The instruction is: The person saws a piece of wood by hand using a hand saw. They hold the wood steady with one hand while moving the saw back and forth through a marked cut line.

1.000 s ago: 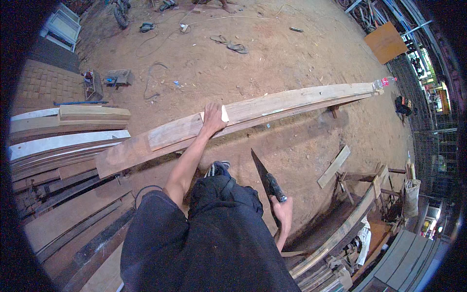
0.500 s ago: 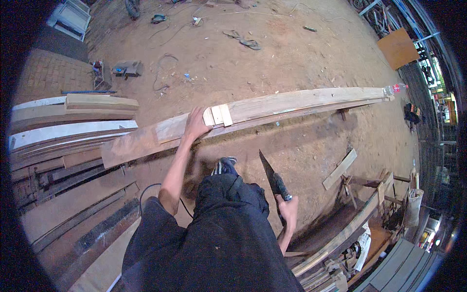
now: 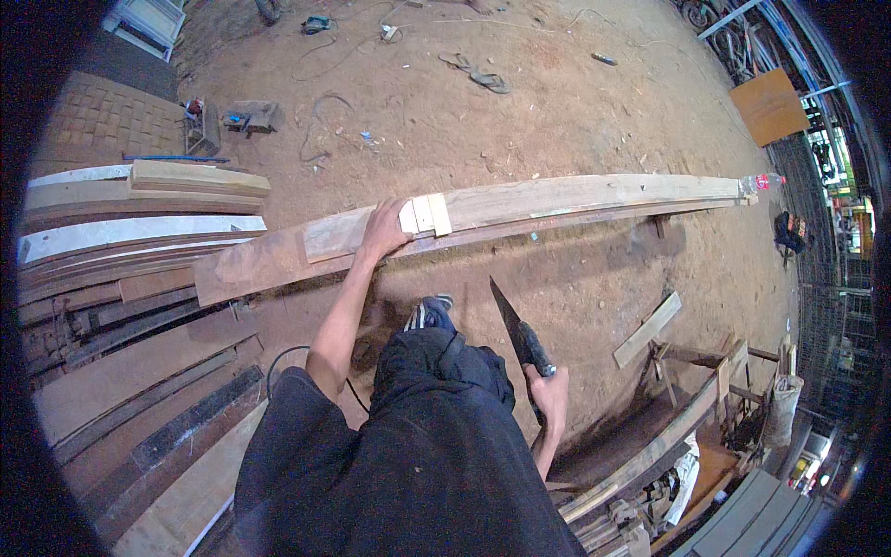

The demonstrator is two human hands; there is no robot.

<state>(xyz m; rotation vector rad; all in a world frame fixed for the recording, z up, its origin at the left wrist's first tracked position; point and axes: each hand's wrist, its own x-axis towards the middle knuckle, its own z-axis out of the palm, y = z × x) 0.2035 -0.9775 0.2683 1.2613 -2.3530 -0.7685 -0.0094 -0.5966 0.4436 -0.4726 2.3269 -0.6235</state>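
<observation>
A long pale plank (image 3: 566, 193) lies on a wider board (image 3: 232, 274) across the view, raised off the dirt ground. Small cream wooden blocks (image 3: 427, 215) rest side by side on it, left of centre. My left hand (image 3: 382, 232) grips at their left end, fingers curled over the plank and against the blocks. Down at the right of my legs, my right hand (image 3: 548, 399) is closed on the handle of a handsaw (image 3: 515, 325), its dark blade angled up toward the plank but not touching it.
Stacked boards (image 3: 148, 241) fill the left. A loose board (image 3: 648, 329) and a wooden frame (image 3: 691, 357) lie at lower right. Sandals (image 3: 475, 72), cables, a plastic bottle (image 3: 763, 182) at the plank's far end and an orange panel (image 3: 768, 104) are also around.
My left hand has shifted from atop the cream pieces to their left end, uncovering them. My right hand keeps the saw low. The whole view has turned slightly.
</observation>
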